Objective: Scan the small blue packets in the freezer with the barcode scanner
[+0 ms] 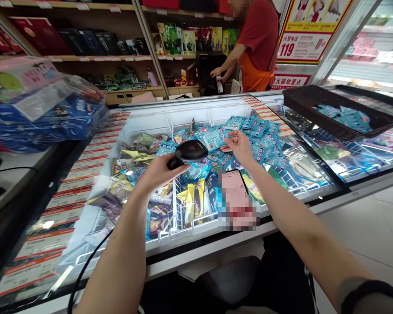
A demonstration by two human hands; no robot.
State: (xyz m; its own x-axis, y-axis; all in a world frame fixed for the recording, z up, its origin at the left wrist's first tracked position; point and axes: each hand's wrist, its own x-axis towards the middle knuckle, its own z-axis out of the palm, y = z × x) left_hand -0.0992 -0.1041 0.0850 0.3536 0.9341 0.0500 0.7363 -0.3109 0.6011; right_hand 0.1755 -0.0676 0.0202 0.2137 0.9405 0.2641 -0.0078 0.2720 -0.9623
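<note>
My left hand (157, 173) is closed round the handle of a black barcode scanner (191, 151), its head over the freezer's glass top. My right hand (238, 147) pinches the right edge of a small blue packet (214, 138) with a printed label, just right of the scanner head. A heap of similar blue packets (263, 138) lies spread on the glass behind and right of that hand. Below it, near the front edge, rests a phone (236, 196) with a pinkish screen, partly blurred out.
Wrapped ice creams (193, 200) show through the freezer glass. At the right stands a dark basket (298, 98) with more blue packets. Plastic-wrapped boxes (42, 104) are stacked at the left. A black cable (88, 261) runs by my left arm. Behind the freezer, a person in an orange apron (255, 74) stands near shelves.
</note>
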